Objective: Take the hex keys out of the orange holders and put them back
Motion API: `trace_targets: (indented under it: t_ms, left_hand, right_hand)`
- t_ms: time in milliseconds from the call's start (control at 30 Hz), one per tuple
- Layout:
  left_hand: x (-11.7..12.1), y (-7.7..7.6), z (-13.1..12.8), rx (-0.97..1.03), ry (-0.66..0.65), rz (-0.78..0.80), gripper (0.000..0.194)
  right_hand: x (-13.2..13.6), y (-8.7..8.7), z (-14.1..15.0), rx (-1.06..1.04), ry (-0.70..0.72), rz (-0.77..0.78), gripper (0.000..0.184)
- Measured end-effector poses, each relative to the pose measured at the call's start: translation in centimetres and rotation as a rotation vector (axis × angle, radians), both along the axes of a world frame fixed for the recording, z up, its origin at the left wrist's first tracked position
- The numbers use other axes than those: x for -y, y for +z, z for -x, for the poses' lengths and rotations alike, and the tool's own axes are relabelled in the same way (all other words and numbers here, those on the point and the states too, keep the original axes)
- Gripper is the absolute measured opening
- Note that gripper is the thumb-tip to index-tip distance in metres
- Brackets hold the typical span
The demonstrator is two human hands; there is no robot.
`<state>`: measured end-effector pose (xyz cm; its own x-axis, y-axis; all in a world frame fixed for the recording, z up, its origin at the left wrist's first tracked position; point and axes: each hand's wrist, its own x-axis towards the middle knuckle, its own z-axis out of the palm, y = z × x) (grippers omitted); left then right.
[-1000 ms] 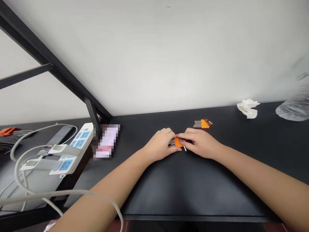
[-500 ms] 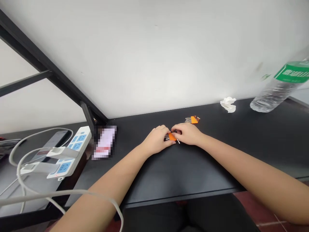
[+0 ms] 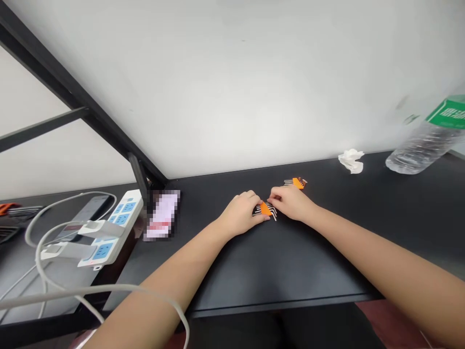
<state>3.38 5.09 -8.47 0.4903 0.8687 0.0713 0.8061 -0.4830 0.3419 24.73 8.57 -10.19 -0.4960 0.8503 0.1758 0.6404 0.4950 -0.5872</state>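
On the black table (image 3: 269,264), my left hand (image 3: 240,213) grips an orange holder of hex keys (image 3: 266,209) between thumb and fingers. Several bent metal keys stick out of the holder's right side, their straight ends to the left, partly under my fingers. My right hand (image 3: 292,201) is closed in a pinch at the upper right of those keys; whether a key is between its fingertips is too small to tell. Just behind my right hand lies a second orange hex key holder (image 3: 298,183) with its own set of keys.
Crumpled white tissue (image 3: 351,160) and a clear bottle with a green label (image 3: 423,148) are at the back right. A pixelated packet (image 3: 162,214) lies left, beside a white power strip (image 3: 112,232) with plugs and cables. A black metal frame (image 3: 105,133) rises there.
My right hand has drawn slightly away to the right from the held holder, exposing more of its bent keys. The whole view has shifted a little.
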Motion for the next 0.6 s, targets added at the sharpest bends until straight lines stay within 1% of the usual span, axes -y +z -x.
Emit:
trace_targets:
  t_ms: [100,200,300,333,367,400,433,467,500,533,567,600]
  left_hand:
    - [0.1,-0.1,0.0,-0.007,-0.001,-0.003,0.036]
    - [0.0,-0.1,0.0,-0.008,0.0,-0.01,0.037]
    - [0.0,-0.1,0.0,-0.005,0.002,-0.01,0.038]
    - [0.0,-0.1,0.0,-0.005,0.0,-0.008,0.038]
    - [0.0,-0.1,0.0,-0.005,-0.002,-0.009,0.038]
    - [0.0,-0.1,0.0,-0.006,-0.006,-0.013,0.038]
    - [0.0,-0.1,0.0,-0.007,-0.01,-0.017,0.038]
    - [0.0,-0.1,0.0,-0.008,-0.013,-0.021,0.038]
    - [0.0,-0.1,0.0,-0.007,-0.014,-0.023,0.038]
    - [0.0,-0.1,0.1,-0.005,-0.014,-0.022,0.039]
    - [-0.1,-0.2,0.1,-0.001,-0.013,-0.018,0.039]
    - [-0.1,-0.2,0.1,0.005,-0.011,-0.011,0.039]
  right_hand:
    - [0.2,-0.1,-0.4,0.004,0.022,-0.03,0.025]
    - [0.1,0.0,-0.5,0.014,0.048,-0.042,0.024]
    - [0.5,1.2,-1.0,0.023,0.023,-0.014,0.015]
    - [1.2,1.8,-1.3,0.028,-0.006,-0.004,0.021]
    - [2.5,2.4,-1.6,0.037,-0.033,0.012,0.032]
    - [4.2,3.0,-2.0,0.038,-0.063,0.017,0.037]
    - [6.4,3.4,-2.4,0.03,-0.064,0.047,0.034]
    - [9.0,3.6,-2.8,0.014,-0.022,0.119,0.028]
    - [11.7,3.5,-3.1,0.005,0.089,0.227,0.026]
    - [14.4,3.1,-3.3,0.019,0.226,0.332,0.025]
    - [16.8,2.4,-3.5,0.059,0.346,0.401,0.025]
    - [18.8,1.5,-3.6,0.086,0.389,0.427,0.022]
